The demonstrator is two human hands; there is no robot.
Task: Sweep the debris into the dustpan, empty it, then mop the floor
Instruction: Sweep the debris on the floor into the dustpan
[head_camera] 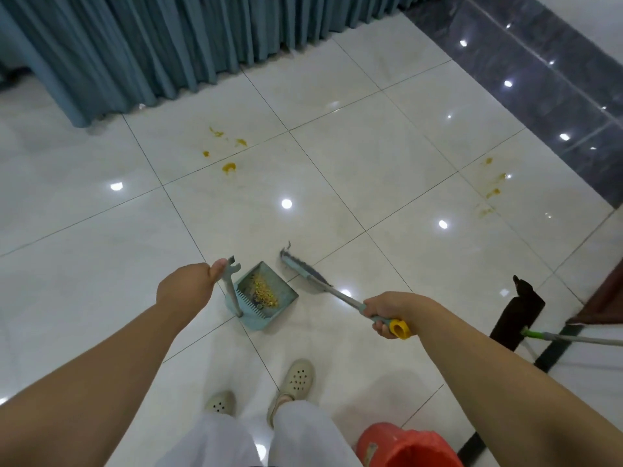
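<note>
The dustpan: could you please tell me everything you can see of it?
The dustpan looks like pale blue-green plastic, with a comb of teeth along its rear wall and an upright handle ending in a forked clip. It sits on the white tiled floor, holding a heap of yellow debris. The left hand holds the handle's top; the broom head rests just beside its mouth.

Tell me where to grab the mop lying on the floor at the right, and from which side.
Grip the mop by its bare metal pole, just beyond the green collar. Come from above with the right hand, since the pole lies low and nearly flat, running off to the right; the dark pad offers no hold.
</note>
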